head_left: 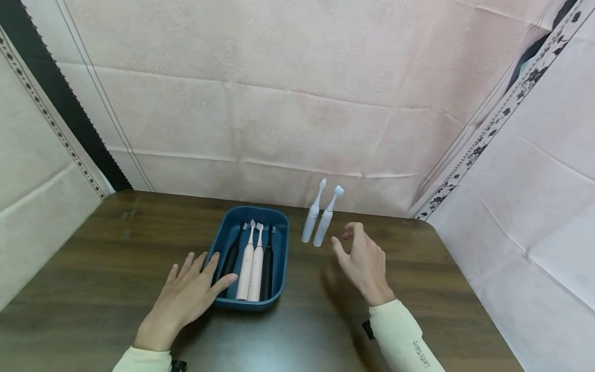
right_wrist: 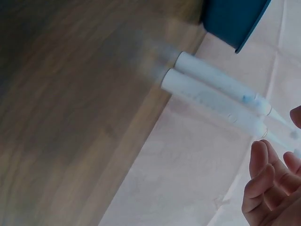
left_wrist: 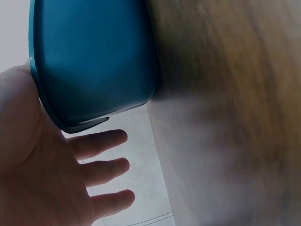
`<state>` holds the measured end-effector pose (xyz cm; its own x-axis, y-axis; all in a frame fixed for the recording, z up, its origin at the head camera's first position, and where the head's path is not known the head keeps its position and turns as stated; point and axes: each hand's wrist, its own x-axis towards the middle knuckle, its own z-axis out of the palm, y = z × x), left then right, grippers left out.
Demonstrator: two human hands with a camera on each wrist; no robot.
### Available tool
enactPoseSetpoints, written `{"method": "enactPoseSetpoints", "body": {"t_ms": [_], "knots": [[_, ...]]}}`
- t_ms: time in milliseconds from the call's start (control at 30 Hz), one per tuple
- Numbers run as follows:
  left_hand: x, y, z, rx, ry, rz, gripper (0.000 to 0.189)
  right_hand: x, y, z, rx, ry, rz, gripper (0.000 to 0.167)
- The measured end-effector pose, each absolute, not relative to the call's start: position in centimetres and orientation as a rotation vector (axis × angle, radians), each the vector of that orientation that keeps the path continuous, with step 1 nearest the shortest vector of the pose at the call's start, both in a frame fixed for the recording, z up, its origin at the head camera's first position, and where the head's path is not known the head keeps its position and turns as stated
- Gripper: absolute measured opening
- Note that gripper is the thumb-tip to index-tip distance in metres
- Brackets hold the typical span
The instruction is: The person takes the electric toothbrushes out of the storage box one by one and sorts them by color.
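Observation:
A blue tray (head_left: pixel 284 258) rests on the table with electric toothbrushes lying side by side in it. Two pale pink toothbrushes (head_left: pixel 246 271) lie in the middle, flanked by a black toothbrush (head_left: pixel 267 271) and another black toothbrush (head_left: pixel 231 258), the latter partly behind my left thumb. My left hand (head_left: pixel 182 299) lies at the tray's left rim, its fingers spread. To the tray's right, two light blue electric toothbrushes (head_left: pixel 311 222) stand upright near the back edge. My right hand (head_left: pixel 364 261) hovers to their right, fingers loosely bent, holding nothing; in the right wrist view its fingertips (right_wrist: pixel 258 153) overlap the brush ends.
Brown wood-grain table (head_left: pixel 102 268) extends under everything. A pale cloth (head_left: pixel 279 129) hangs behind its back edge, and more cloth (head_left: pixel 534 206) walls the right side. A dark strip (head_left: pixel 69 93) runs down at the left.

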<state>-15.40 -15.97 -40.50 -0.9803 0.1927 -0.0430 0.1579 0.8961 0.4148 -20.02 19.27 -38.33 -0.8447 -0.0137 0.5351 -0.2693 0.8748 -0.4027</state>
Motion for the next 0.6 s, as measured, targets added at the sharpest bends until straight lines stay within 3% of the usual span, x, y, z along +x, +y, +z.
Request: {"method": "enactPoseSetpoints", "body": {"t_ms": [600], "knots": [[-15.2,-15.9,-40.3,0.263,2.977,0.629,0.093,-20.1,11.3,-34.9,0.468,-2.376,0.766,0.034]]}}
